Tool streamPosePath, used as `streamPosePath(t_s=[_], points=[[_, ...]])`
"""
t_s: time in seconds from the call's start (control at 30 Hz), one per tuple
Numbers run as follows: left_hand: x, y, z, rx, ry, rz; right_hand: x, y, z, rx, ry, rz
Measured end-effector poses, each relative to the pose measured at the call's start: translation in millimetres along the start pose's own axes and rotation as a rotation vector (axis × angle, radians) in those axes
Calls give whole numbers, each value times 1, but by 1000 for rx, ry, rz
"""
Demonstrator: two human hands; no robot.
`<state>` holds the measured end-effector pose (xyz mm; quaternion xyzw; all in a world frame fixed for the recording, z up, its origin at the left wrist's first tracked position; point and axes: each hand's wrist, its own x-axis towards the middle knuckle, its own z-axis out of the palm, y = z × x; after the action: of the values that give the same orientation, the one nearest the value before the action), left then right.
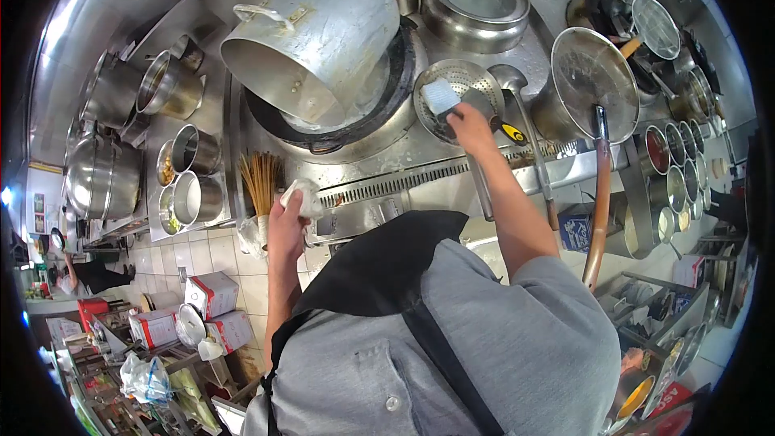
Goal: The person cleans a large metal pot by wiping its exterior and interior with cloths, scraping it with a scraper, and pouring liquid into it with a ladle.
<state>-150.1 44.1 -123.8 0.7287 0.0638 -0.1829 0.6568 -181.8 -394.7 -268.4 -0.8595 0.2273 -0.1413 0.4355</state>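
My left hand [286, 222] is closed around a crumpled white cloth [303, 195] in front of the stove's front edge, beside a bundle of thin bamboo sticks [261, 182]. My right hand [472, 131] grips a pale blue, sponge-like pad [440, 96] with a dark part near the fingers. The pad is over a round perforated strainer [452, 73] on the steel counter. A large aluminium pot [323, 32] lies tilted in the black-rimmed wok [323, 137], its mouth facing left and down. Close to my right hand is a black-and-yellow handle [513, 132].
A ladle [521, 101] lies right of the strainer. Farther right, a long-handled mesh skimmer [593, 73] rests across a pot. Behind stands a wide steel pot [475, 6]. Smaller pots [196, 149] sit at left; seasoning containers [658, 149] line the right.
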Motion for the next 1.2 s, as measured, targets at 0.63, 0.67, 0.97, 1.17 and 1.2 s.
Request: streamPosePath(t_s=[0.63, 0.67, 0.97, 1.17, 1.2], points=[[66, -22, 127, -94, -554, -199, -47, -75, 37, 860, -587, 477], [67, -30, 128, -44, -545, -208, -52, -75, 43, 837, -595, 490], [57, -19, 120, -173, -364, -300, 21, -40, 20, -163, -181, -5], [63, -28, 112, -177, -272, -365, 56, -36, 3, -652, -137, 89], [64, -26, 112, -181, -274, -374, 60, -38, 2, -687, -199, 91]])
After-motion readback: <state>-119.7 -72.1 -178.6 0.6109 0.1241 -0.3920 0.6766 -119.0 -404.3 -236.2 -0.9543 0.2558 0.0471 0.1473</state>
